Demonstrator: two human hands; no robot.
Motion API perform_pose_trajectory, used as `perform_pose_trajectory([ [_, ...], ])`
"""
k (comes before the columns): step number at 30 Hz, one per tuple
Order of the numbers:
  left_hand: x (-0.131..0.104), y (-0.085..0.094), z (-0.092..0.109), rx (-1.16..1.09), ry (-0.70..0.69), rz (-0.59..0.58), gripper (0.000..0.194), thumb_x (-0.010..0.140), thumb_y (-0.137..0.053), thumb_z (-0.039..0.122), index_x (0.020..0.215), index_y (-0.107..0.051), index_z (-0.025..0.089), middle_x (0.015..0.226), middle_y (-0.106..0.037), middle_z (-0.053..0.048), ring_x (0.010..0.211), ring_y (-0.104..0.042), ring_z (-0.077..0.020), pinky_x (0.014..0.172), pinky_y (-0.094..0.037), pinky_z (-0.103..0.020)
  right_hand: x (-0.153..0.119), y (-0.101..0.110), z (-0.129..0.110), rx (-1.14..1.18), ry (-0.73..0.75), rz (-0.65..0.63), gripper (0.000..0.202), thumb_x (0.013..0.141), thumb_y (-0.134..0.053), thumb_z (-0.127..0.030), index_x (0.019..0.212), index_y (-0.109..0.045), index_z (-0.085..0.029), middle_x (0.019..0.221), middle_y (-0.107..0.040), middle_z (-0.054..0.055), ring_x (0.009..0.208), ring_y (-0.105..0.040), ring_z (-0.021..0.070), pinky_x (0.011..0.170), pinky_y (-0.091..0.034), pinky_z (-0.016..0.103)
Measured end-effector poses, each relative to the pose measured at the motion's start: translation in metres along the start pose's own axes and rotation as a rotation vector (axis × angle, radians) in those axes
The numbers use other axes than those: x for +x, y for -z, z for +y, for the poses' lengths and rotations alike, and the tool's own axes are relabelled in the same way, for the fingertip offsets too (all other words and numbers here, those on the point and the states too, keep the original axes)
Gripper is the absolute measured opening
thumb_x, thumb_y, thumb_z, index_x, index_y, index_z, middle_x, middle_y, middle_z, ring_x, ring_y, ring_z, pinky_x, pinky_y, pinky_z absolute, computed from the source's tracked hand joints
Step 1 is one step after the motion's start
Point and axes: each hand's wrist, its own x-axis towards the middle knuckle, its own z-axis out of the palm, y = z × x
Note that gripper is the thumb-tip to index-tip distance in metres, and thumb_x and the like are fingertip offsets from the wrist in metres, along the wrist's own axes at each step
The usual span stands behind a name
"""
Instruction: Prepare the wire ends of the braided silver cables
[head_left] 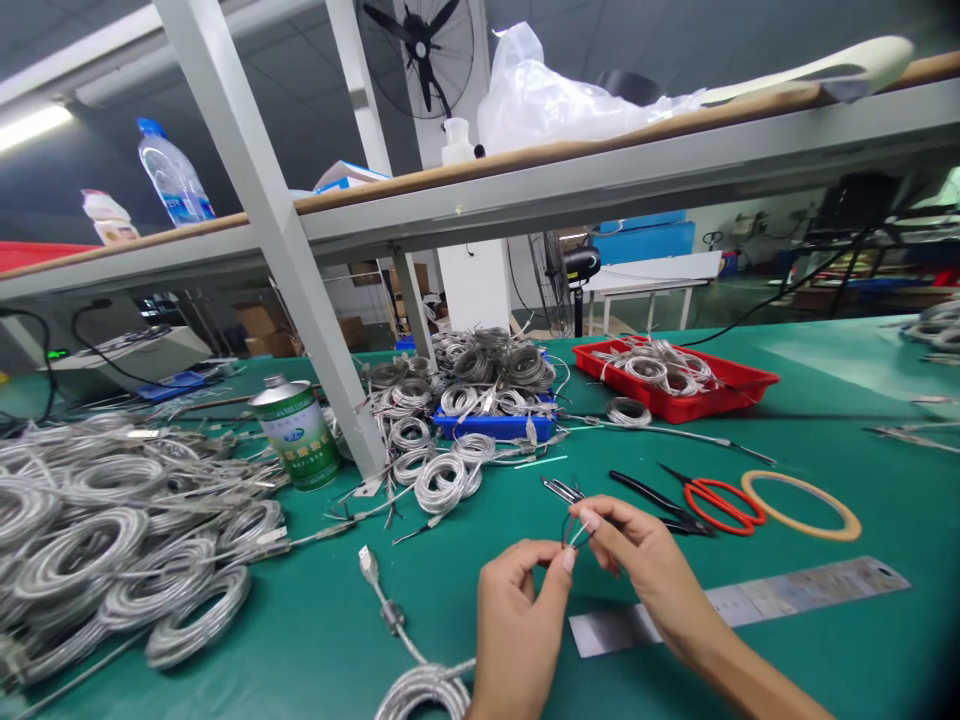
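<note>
A coiled clear-sheathed USB cable (424,688) lies at the bottom edge, its plug (367,565) pointing away on the green table. One strand runs from the coil behind my left hand (519,615). This hand's thumb and index finger pinch thin stripped wires (576,532), dark and white. From the right, my right hand (637,545) pinches the same wires near their loose ends, its fingertips close to the left ones. Just beyond the fingers lie tweezers-like metal tools (561,488), partly hidden. A steel ruler (799,592) passes under my right wrist.
Red-handled scissors (724,505), black-handled pliers (652,497) and a tape roll (844,520) lie right. Cable coils fill a blue tray (491,428), a red tray (690,405) and the left side. A green can (300,440) stands by a shelf post (281,240).
</note>
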Motion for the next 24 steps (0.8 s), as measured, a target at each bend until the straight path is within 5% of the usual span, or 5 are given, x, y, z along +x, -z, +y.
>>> perform_pose_trajectory([
  [13,-0.002,0.002,0.01,0.143,-0.074,0.081,0.015,0.076,-0.058,0.02,0.073,-0.072,0.018,0.062,-0.062,-0.003,0.057,-0.05,-0.0157,0.052,-0.034,-0.022,-0.001,0.002,0.004,-0.013,-0.037,-0.032,0.028,0.077,-0.058,-0.041,0.086,-0.065,-0.016,0.057,-0.047,-0.004,0.047,-0.037,0.0084,0.045,-0.028,0.021],
  [19,-0.004,0.0,0.009,0.128,-0.147,0.177,0.013,0.072,-0.06,0.019,0.069,-0.073,0.02,0.061,-0.063,-0.004,0.054,-0.052,-0.0167,0.048,-0.034,-0.023,-0.012,-0.013,-0.002,-0.05,-0.043,-0.241,0.019,0.073,-0.063,-0.033,0.081,-0.067,-0.016,0.066,-0.058,0.0,0.059,-0.05,0.013,0.055,-0.042,0.024],
  [24,-0.019,-0.005,0.009,0.018,-0.227,0.22,0.012,0.069,-0.062,0.021,0.065,-0.073,0.025,0.065,-0.069,-0.007,0.062,-0.06,-0.0227,0.06,-0.042,-0.03,-0.033,-0.026,-0.008,-0.138,-0.063,-0.363,0.013,0.072,-0.06,-0.027,0.081,-0.068,-0.023,0.069,-0.064,0.001,0.065,-0.057,0.0173,0.064,-0.046,0.031],
])
